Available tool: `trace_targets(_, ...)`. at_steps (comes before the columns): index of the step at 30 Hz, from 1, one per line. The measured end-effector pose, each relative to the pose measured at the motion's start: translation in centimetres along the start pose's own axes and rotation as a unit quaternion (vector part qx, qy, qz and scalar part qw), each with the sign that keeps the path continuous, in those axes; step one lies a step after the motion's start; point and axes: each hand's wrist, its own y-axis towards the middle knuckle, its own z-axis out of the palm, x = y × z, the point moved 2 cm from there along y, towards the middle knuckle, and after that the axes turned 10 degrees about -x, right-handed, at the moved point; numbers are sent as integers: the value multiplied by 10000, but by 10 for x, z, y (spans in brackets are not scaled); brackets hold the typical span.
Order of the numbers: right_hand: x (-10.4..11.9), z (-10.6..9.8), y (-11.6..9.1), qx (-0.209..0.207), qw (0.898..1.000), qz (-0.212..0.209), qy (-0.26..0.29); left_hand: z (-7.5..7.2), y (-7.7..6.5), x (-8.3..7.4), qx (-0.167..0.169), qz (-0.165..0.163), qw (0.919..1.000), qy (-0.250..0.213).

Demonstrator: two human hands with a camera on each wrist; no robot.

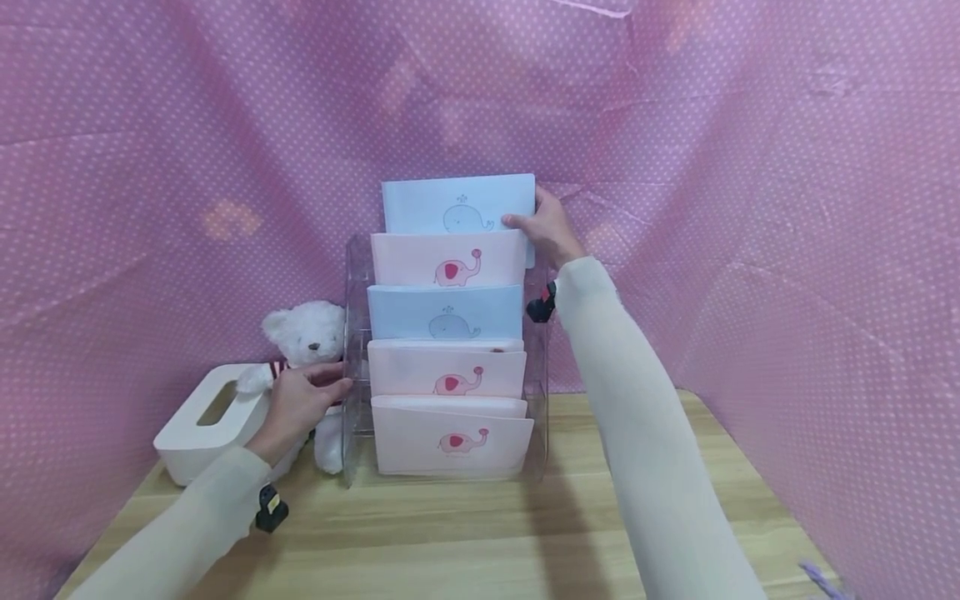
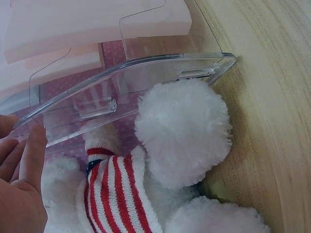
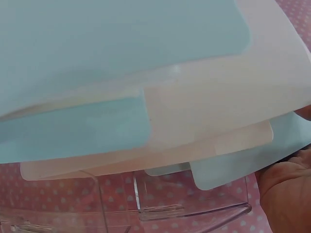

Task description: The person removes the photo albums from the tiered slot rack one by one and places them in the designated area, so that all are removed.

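Note:
A clear plastic tiered rack [image 1: 356, 333] stands on the table, with pink and light-blue notebooks on its tiers. At the top tier, my right hand [image 1: 552, 227] holds a light-blue notebook [image 1: 420, 206] with a whale drawing by its right edge, thumb in front; its lower part is hidden behind a pink elephant notebook [image 1: 405, 258]. The left hand [image 1: 300, 406] pinches the front edge of the rack's left side panel, and its fingers [image 2: 33, 155] show there in the left wrist view. Lower down are another blue notebook [image 1: 397, 312] and several pink ones [image 1: 405, 442].
A white teddy bear [image 1: 311, 329] in a striped top sits against the rack's left side. Beside it is a white tissue box [image 1: 183, 458]. Pink dotted cloth [image 1: 750, 167] hangs around the wooden table [image 1: 450, 542]. Something purple [image 1: 821, 579] lies at the front right.

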Motion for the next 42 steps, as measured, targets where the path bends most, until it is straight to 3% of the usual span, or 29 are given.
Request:
trace_targets(9,3,1,-3,-265,9996,28,4,1,6,3,57,14,10000,-60)
trace_targets(24,5,-2,-7,-663,9974,35,281,3,-1,-1,-127,189,9996,-176)
trace_targets(31,12,-5,-8,-928,9946,-288,356,1,-5,-3,-273,332,9991,-48)
trace_targets(42,23,-15,-9,-1215,9896,-384,666,-1,-10,-3,-259,130,9995,-107)
